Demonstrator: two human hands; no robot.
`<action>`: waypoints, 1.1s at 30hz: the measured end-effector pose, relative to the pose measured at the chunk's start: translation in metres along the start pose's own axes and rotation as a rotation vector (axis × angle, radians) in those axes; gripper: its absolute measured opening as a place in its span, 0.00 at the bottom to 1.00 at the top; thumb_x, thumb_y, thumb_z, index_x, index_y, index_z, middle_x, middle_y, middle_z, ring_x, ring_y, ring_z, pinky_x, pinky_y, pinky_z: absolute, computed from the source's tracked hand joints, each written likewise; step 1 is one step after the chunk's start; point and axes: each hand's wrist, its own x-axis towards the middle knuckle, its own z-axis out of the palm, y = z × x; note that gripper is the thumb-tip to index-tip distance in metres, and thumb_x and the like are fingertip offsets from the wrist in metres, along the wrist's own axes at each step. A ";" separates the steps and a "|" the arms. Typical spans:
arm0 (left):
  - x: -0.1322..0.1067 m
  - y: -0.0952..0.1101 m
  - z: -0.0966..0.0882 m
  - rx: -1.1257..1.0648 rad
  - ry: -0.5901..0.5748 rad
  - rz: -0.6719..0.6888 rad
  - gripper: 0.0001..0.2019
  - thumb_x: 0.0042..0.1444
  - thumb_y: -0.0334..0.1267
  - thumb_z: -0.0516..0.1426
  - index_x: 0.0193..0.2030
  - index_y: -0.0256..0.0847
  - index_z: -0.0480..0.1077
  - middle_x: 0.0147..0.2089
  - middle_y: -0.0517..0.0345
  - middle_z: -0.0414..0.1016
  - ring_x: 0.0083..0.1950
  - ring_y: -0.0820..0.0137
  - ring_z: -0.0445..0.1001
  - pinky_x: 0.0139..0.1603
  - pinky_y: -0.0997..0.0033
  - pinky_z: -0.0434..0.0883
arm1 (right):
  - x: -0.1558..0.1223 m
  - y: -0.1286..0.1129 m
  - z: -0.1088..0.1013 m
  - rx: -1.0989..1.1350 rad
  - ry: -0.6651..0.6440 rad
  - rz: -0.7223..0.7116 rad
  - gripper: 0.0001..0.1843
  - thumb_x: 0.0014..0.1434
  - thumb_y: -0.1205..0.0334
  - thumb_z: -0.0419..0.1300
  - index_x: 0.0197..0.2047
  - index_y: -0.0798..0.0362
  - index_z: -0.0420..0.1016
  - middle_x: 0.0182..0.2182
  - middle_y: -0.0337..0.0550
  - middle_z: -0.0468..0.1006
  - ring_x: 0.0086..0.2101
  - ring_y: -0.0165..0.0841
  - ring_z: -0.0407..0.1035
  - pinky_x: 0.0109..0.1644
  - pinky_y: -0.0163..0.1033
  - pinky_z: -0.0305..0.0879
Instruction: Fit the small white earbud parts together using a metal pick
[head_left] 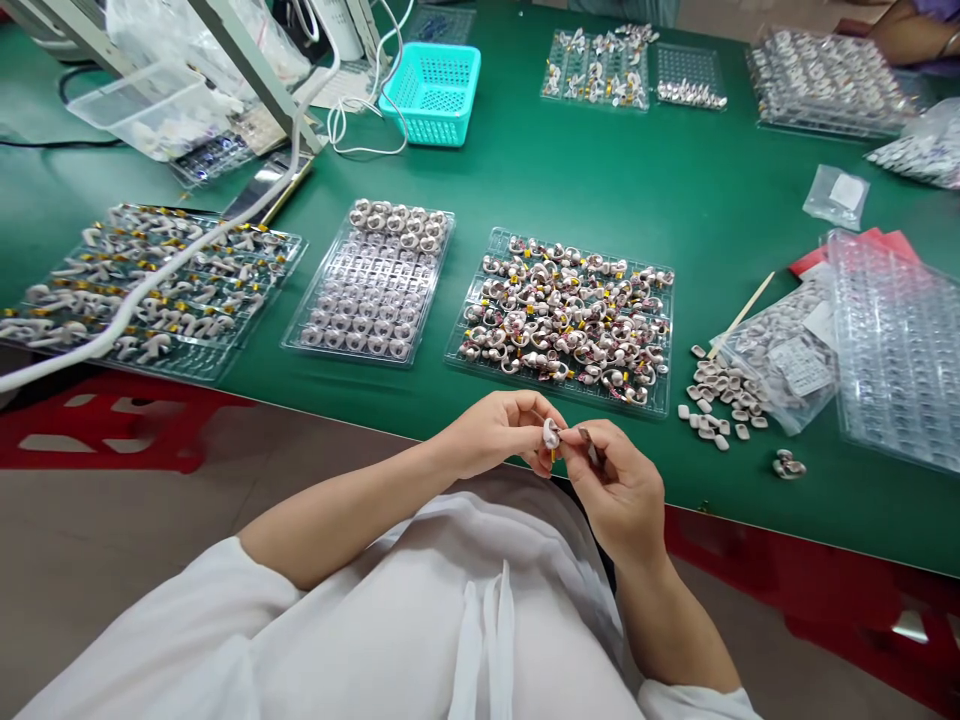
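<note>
Your left hand (499, 432) pinches the small white part (551, 434) near the edge of the surface (495, 180). Your right hand (621, 492) grasps a dark tool (595, 450) close beside it; better to press gently.

Wearer's hands (619, 485): two; held white piece (551, 432): one; basket (439, 130): one; stick (742, 314): one.

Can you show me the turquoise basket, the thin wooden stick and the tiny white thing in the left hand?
Turquoise basket (435, 129), head view: its front wall.
Thin wooden stick (742, 314), head view: middle of its length.
Tiny white thing (551, 434) in the left hand (496, 432), head view: its pale side.
</note>
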 end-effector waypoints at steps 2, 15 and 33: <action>0.000 0.001 -0.002 -0.006 -0.014 -0.035 0.14 0.48 0.41 0.68 0.37 0.33 0.74 0.27 0.57 0.78 0.25 0.73 0.76 0.30 0.72 0.78 | 0.001 -0.001 -0.002 -0.024 -0.038 -0.032 0.07 0.63 0.66 0.58 0.42 0.48 0.76 0.36 0.41 0.76 0.29 0.28 0.67 0.27 0.34 0.61; 0.005 0.006 -0.003 0.068 -0.061 -0.144 0.12 0.46 0.32 0.67 0.34 0.36 0.69 0.22 0.60 0.77 0.23 0.74 0.76 0.26 0.74 0.77 | 0.010 -0.003 -0.017 -0.203 -0.249 -0.103 0.04 0.63 0.67 0.56 0.39 0.50 0.71 0.35 0.40 0.75 0.31 0.29 0.67 0.32 0.34 0.64; 0.002 -0.010 -0.002 0.131 0.064 0.108 0.15 0.49 0.39 0.68 0.43 0.35 0.79 0.38 0.53 0.83 0.38 0.68 0.81 0.45 0.68 0.78 | 0.010 0.004 -0.010 -0.036 -0.035 0.230 0.03 0.59 0.61 0.61 0.35 0.50 0.74 0.28 0.38 0.75 0.27 0.29 0.66 0.30 0.33 0.62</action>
